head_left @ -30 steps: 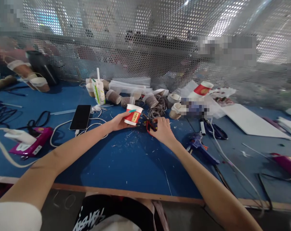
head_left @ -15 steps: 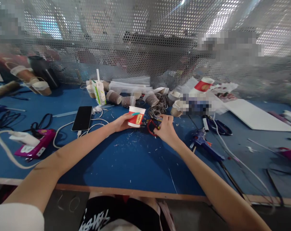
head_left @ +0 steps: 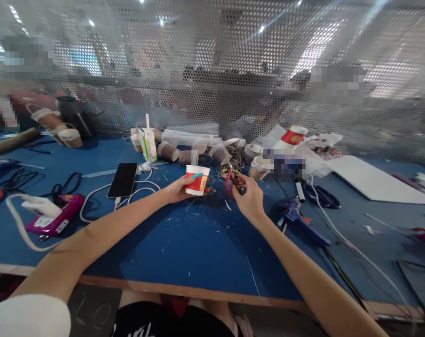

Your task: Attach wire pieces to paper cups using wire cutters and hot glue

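My left hand [head_left: 180, 188] is wrapped around a red and white paper cup [head_left: 197, 180], held upright above the blue table [head_left: 205, 248]. A teal fingernail shows against the cup's side. To the right of the cup, my right hand [head_left: 249, 196] is closed on a pair of scissors [head_left: 229, 183] with red and dark handles; their tip points away from me. Just beyond them lies a tangle of thin brown cord [head_left: 236, 159].
Several cord-wrapped cups [head_left: 169, 151] and a drink carton [head_left: 148, 146] stand along the perforated metal screen [head_left: 198, 89]. A phone [head_left: 123, 180] and purple power strip [head_left: 58, 221] lie left. On the right are a blue glue gun [head_left: 300, 220] and white board [head_left: 381, 180].
My right hand has picked the scissors up from the table, and their tip now points away. The left hand keeps hold of the cup. The whole view has shifted slightly.
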Demonstrator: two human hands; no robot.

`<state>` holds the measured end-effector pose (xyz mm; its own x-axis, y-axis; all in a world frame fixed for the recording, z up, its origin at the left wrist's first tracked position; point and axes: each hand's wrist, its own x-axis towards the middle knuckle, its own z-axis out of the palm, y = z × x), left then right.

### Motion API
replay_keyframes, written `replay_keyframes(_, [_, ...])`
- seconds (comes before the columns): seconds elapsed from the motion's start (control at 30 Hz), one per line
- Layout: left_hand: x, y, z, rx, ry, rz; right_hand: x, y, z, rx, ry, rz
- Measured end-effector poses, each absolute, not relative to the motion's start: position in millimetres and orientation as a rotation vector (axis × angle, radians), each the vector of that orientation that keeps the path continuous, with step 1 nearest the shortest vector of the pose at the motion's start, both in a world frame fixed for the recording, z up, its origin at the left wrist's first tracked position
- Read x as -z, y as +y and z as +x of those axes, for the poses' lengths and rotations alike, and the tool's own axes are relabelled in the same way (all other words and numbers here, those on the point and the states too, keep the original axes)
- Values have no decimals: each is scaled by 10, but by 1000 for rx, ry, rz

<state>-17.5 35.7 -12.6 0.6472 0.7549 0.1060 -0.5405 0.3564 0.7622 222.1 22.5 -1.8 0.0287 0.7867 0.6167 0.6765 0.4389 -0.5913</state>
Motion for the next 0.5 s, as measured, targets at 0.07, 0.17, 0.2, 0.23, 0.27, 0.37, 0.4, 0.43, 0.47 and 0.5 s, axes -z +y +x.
replay_keyframes(0.07, [131,357,-170,-849,289,838,-22,234,2214,-522,-1579,-1214])
replay_keyframes(0.17, [141,357,-165,-826,310,820,-137,200,2201,-1100,-1423,-1068])
replay_keyframes(0.2, [142,357,-163,-822,325,817,-183,178,2198,-1216,-1402,-1031])
replay_keyframes(0.23, [141,356,-162,-821,339,815,-226,153,2196,-1291,-1402,-1001])
replay_keyframes(0.27, [137,353,-161,-823,353,815,-262,128,2194,-1329,-1415,-977])
replay_keyframes(0.37, [114,334,-153,-828,375,836,-303,71,2188,-1335,-1473,-933])
replay_keyframes(0.4, [105,324,-148,-821,379,846,-295,62,2185,-1319,-1481,-927])
replay_keyframes(0.43, [98,315,-143,-810,384,855,-278,58,2182,-1304,-1485,-923])
replay_keyframes(0.47, [92,305,-138,-796,390,862,-256,58,2178,-1288,-1484,-921])
replay_keyframes(0.5, [88,297,-134,-783,395,868,-233,61,2173,-1276,-1481,-924])
